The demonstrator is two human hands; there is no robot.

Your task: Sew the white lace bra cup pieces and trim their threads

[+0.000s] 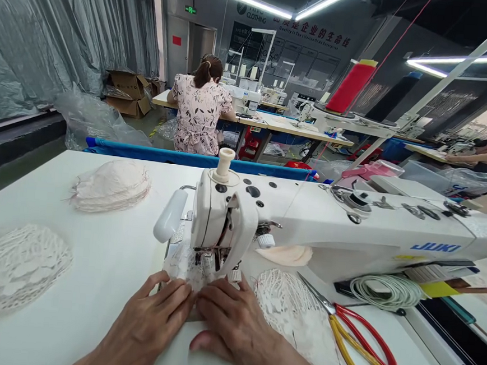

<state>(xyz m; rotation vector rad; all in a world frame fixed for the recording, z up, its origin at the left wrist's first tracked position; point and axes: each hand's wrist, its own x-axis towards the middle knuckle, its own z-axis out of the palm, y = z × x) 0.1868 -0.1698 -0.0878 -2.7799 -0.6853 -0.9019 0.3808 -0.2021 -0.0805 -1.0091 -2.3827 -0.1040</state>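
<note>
A white JUKI sewing machine (309, 210) stands in front of me. Under its presser foot (207, 260) lies a piece of white lace fabric (180, 264). My left hand (151, 316) presses on the near left part of the lace, fingers bent and close together. My right hand (232, 322) is beside it, just below the needle area, fingers together on the lace and thumb reaching left. The fingertips of both hands are partly hidden. Right of my right hand lie more lace pieces (289, 298) and scissors (356, 332) with one red and one yellow handle.
At the left of the table are a lace pile (17, 271) and a stack of pale cup-shaped pieces (112, 186). A pale pad (286, 254) and coiled cord (387, 289) lie beneath the machine arm. A red thread cone (352, 87) stands behind. A person (201, 106) sits ahead.
</note>
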